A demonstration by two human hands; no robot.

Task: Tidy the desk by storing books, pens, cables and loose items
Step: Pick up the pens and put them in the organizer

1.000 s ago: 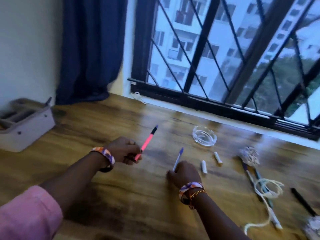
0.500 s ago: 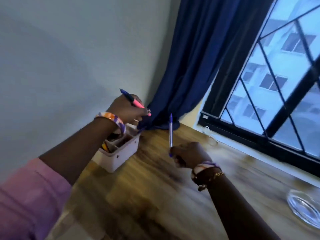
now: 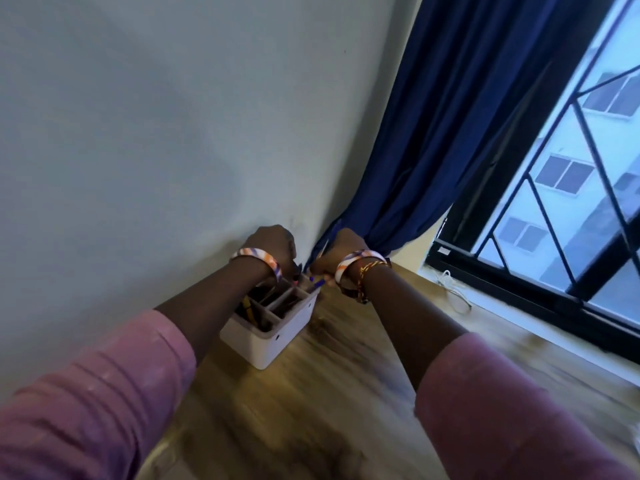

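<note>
A white compartment organizer [image 3: 277,344] stands on the wooden desk [image 3: 311,403] against the wall, with several pens in it. Both of my hands hover over its far end. My left hand [image 3: 273,247] is curled round a pink pen [image 3: 296,279], of which only a small piece shows below the fingers. My right hand [image 3: 341,252] grips a blue pen [image 3: 318,280], held slanted with its lower end at the rim of the organizer's far compartment.
A dark blue curtain [image 3: 433,133] hangs just behind the hands and touches the desk. A white cable [image 3: 453,289] lies by the black window frame [image 3: 519,289] at the right. A plain wall [image 3: 156,133] borders the desk on the left.
Both hands carried their pens from the middle of the desk to the organizer in the corner and lowered them to its far end. The view swung left with them.
</note>
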